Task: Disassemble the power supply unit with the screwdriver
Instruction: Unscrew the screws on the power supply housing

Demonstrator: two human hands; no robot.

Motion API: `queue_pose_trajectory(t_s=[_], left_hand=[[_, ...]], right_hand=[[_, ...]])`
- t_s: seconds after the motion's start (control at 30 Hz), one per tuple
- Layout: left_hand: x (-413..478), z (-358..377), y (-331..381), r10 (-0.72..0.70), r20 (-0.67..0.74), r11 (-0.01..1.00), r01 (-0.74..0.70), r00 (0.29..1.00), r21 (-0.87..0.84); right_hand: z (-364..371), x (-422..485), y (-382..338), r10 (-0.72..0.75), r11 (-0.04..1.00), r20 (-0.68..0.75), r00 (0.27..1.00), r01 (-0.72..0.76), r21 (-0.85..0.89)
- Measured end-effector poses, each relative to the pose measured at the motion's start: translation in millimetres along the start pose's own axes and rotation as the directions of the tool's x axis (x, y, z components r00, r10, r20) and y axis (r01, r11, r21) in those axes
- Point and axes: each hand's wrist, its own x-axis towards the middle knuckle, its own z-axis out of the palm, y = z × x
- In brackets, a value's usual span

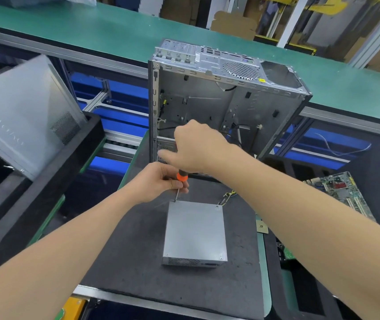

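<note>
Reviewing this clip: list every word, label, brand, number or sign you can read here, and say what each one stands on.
Nothing reads clearly.
Side panel: faint lettering, too blurred to read.
Yellow sticker on the computer case: too small to read.
Circuit board: markings too small to read.
Power supply unit top and screwdriver handle: no text visible.

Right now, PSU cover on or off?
On. PSU cover sits flush; screws show at three corners, screwdriver tip at the fourth.
</note>
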Motion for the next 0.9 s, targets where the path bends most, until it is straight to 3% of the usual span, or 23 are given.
queue_pose_trajectory(t_s=[0.07, 0.17, 0.3, 0.43, 0.57, 0.73, 0.83, 0.9], left_hand=[[0.7, -1.5, 1.1, 0.003, 0.035, 1.0, -0.005, 0.999, 0.031], [0.4, -4.3, 0.5, -0.015, 0.045, 1.0, 0.015, 0.999, 0.007], [-0.1, -4.8, -3.0, -0.034, 0.017, 0.998, 0.035, 0.999, -0.046], [-0.6, -4.0, -8.0, -0.017, 0.046, 0.999, 0.019, 0.999, -0.038], [-0.3, -3.2, -14.1, -0.018, 0.032, 0.999, 0.019, 0.999, -0.031], [1.4, -2.5, -18.6, 0.0, 0.026, 1.0, 0.001, 1.0, -0.009], [2.5, -2.2, -20.1, -0.003, 0.031, 1.0, 0.003, 1.0, -0.019], [3.4, -2.2, -20.0, -0.001, 0.031, 1.0, 0.002, 1.0, -0.015]], right_hand=[[8.9, 1.2, -4.6, 0.085, 0.996, 0.024, 0.996, -0.085, -0.016], [8.7, 3.4, -4.3, 0.044, 0.999, 0.062, 0.997, -0.043, -0.011], [-1.2, 4.1, 1.0, -0.132, 0.991, 0.118, 0.984, 0.134, -0.012], [-13.8, 5.6, 11.7, -0.37, 0.927, 0.218, 0.903, 0.375, 0.016], [-14.0, 6.0, 12.7, -0.439, 0.893, 0.248, 0.863, 0.449, 0.019], [-13.7, 3.4, 9.0, -0.395, 0.915, 0.219, 0.892, 0.403, 0.007], [-8.3, 2.7, 2.0, -0.184, 0.982, -0.039, 0.982, 0.183, -0.04], [-1.0, 2.1, -3.1, -0.021, 0.998, -0.131, 0.991, 0.012, -0.068]])
